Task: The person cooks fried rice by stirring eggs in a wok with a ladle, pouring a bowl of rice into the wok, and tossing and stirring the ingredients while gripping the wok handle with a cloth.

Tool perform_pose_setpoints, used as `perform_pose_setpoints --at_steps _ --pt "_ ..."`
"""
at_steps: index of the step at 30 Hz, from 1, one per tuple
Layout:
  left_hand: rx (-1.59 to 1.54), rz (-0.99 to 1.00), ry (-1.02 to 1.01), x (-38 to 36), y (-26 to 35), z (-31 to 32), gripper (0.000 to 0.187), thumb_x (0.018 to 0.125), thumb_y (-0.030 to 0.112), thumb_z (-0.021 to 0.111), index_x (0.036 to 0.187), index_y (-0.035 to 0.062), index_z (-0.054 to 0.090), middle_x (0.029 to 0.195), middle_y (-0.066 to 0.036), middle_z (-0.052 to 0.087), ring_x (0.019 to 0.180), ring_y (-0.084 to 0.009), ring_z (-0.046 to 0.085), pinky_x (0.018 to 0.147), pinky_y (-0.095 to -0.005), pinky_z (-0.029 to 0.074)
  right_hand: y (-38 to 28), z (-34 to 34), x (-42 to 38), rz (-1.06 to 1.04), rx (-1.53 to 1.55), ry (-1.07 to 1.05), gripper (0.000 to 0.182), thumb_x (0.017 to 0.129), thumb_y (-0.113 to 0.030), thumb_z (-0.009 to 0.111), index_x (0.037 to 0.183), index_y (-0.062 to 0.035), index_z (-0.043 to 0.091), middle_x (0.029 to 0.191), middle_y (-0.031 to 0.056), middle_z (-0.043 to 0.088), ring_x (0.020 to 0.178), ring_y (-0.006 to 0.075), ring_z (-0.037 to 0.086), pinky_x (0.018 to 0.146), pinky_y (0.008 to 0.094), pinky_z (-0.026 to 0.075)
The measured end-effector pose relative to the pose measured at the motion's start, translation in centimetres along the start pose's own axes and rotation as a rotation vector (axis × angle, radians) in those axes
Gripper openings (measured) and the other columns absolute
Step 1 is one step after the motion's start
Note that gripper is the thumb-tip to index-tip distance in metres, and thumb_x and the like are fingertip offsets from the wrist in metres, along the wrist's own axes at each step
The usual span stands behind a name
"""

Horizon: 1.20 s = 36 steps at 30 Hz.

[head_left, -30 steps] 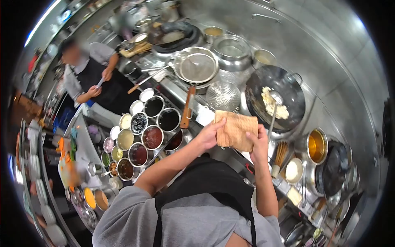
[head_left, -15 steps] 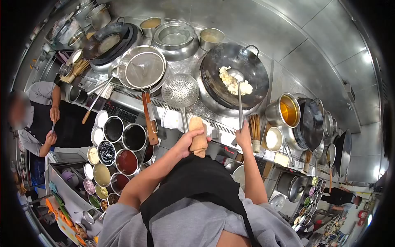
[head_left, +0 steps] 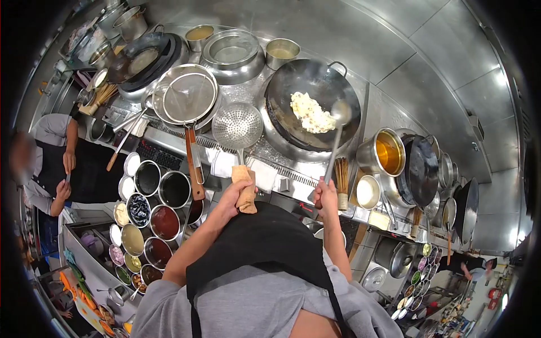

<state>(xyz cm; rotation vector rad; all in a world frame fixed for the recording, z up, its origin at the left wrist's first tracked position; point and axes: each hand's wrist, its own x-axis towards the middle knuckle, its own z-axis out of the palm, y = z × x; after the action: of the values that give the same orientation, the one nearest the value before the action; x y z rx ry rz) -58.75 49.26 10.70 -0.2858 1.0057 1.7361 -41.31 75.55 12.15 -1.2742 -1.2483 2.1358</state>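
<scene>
My left hand [head_left: 235,198] is closed around a folded tan cloth [head_left: 247,196], just below the perforated strainer ladle [head_left: 238,126]; what lies inside the cloth is hidden. My right hand [head_left: 327,197] grips the handle of a metal ladle [head_left: 340,112]. The ladle's bowl is over the right side of the black wok [head_left: 290,76], a little blurred. Pale yellow-white food [head_left: 311,112] lies spread in the middle of the wok, left of the ladle bowl.
A wire sieve [head_left: 185,94] rests left of the strainer ladle. Right of the wok are a bamboo brush [head_left: 342,183] and a pot of amber liquid [head_left: 389,152]. Sauce containers [head_left: 165,221] stand at lower left. A co-worker [head_left: 56,163] stands at far left.
The ladle bowl has moved right, off the food, which now lies flatter and wider. My left hand and the cloth appear farther left and slightly lower as the whole view shifted.
</scene>
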Motion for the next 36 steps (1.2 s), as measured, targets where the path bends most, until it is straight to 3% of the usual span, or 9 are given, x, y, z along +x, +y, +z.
perform_pose_setpoints --at_steps 4,11,18,22,25,28,32,33,36 --pt "-0.083 -0.052 -0.077 -0.5 1.7 1.7 0.039 0.084 0.023 0.057 0.117 0.0035 0.05 0.087 -0.014 0.064 0.071 -0.0237 0.064 0.067 -0.0362 0.056 -5.0 -3.3 -1.6 0.167 -0.111 -0.165 0.017 0.099 -0.014 0.053 0.114 -0.0074 0.053 0.067 -0.0023 0.047 0.044 0.0067 0.041 0.036 0.0238 0.032" --pt "-0.104 -0.063 -0.043 -0.8 2.6 2.6 0.044 0.083 0.022 0.057 0.123 0.0056 0.049 0.094 -0.015 0.061 0.077 -0.0254 0.063 0.067 -0.0388 0.056 -8.6 -5.2 4.1 -0.041 -0.384 -0.067 0.013 0.098 -0.018 0.054 0.108 -0.0118 0.05 0.064 -0.0044 0.045 0.044 0.007 0.042 0.035 0.0254 0.034" --pt "0.04 -0.151 -0.093 3.1 1.0 3.0 0.046 0.086 0.023 0.059 0.127 0.0062 0.048 0.098 -0.014 0.065 0.08 -0.0236 0.065 0.07 -0.0379 0.055 -4.3 -1.4 7.5 0.065 -0.566 -0.286 0.022 0.097 -0.02 0.055 0.117 -0.0125 0.047 0.062 -0.0027 0.044 0.044 0.0072 0.043 0.035 0.0254 0.032" --pt "0.002 -0.137 -0.089 3.4 -0.2 2.3 0.042 0.092 0.024 0.058 0.129 0.0068 0.048 0.099 -0.014 0.066 0.081 -0.0223 0.066 0.071 -0.0374 0.056 -4.8 -7.4 3.9 -0.419 -1.207 -0.187 0.025 0.087 -0.018 0.065 0.105 -0.0034 0.057 0.067 0.0089 0.055 0.054 0.0204 0.056 0.053 0.0379 0.046" --pt "-0.014 -0.083 -0.012 3.5 -1.8 1.1 0.04 0.096 0.029 0.058 0.129 0.0072 0.049 0.099 -0.013 0.066 0.082 -0.0219 0.067 0.07 -0.0367 0.056 -6.2 -8.9 -0.8 -0.464 -1.386 0.085 0.026 0.081 -0.016 0.069 0.099 0.0003 0.06 0.071 0.0127 0.058 0.062 0.0255 0.06 0.065 0.0412 0.049" --pt "-0.022 -0.03 0.092 2.5 -1.5 1.6 0.042 0.097 0.035 0.06 0.127 0.0066 0.051 0.1 -0.011 0.064 0.082 -0.0217 0.066 0.068 -0.0338 0.055 -9.2 -11.3 -5.1 -0.348 -1.167 -0.086 0.021 0.086 -0.015 0.067 0.1 -0.0011 0.059 0.066 0.0074 0.055 0.055 0.0186 0.056 0.054 0.036 0.047" --pt "-0.019 -0.091 0.034 7.7 -1.6 2.3 0.048 0.097 0.05 0.057 0.122 0.009 0.053 0.101 -0.008 0.064 0.083 -0.0207 0.066 0.071 -0.0359 0.056 -16.8 -9.6 -12.0 0.095 -0.847 -0.258 0.01 0.095 -0.012 0.059 0.102 -0.0052 0.061 0.064 -0.0038 0.049 0.045 0.0023 0.045 0.036 0.0195 0.034" --pt "-0.009 -0.035 0.068 8.9 -1.3 4.4 0.05 0.097 0.054 0.055 0.121 0.0098 0.054 0.1 -0.008 0.064 0.083 -0.0209 0.066 0.072 -0.0366 0.056 -17.1 -8.7 -12.2 0.165 -0.891 -0.253 0.015 0.094 -0.015 0.061 0.101 -0.0018 0.059 0.066 0.0018 0.055 0.049 0.0092 0.051 0.043 0.027 0.042" --pt "-0.056 0.064 0.021 15.5 -0.4 8.5 0.055 0.097 0.06 0.049 0.117 0.0091 0.056 0.097 -0.009 0.066 0.079 -0.022 0.067 0.072 -0.0383 0.058 -11.3 -10.0 -8.2 -0.122 -1.189 -0.209 0.024 0.093 -0.02 0.062 0.102 0.0022 0.057 0.071 0.0115 0.061 0.06 0.0212 0.06 0.057 0.0376 0.048"
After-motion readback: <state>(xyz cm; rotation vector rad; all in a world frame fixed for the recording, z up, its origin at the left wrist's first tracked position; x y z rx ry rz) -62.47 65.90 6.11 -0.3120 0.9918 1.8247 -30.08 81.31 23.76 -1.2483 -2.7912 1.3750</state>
